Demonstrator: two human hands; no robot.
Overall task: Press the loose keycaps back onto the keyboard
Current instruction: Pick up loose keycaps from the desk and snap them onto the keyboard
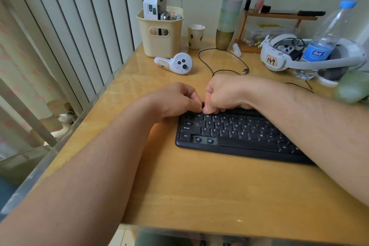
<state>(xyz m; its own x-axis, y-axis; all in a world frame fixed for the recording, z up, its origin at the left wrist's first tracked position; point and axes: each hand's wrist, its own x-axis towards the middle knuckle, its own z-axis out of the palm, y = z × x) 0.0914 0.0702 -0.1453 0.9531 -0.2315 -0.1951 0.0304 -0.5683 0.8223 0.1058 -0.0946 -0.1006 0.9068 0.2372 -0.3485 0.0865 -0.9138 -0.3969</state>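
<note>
Black keyboard lying on the wooden bench, turned at a slant, near edge toward the person. Both hands bunched over the keyboard's upper-left corner, just above the Q and W keys. Left hand curled, fingertips pinched together at that corner; right hand curled too, thumb bearing down right beside the left fingertips. Probably a keycap being steadied by one grip and pushed home by the other, though no cap visible under the fingers, so contents of either grip impossible to tell. Forearms laid low across the bench, likely for steadier downward force. Two bare switch sockets open in the keyboard's bottom row, just right of Ctrl: work evidently left. White controller beyond the keyboard's far-left corner, well apart.
</note>
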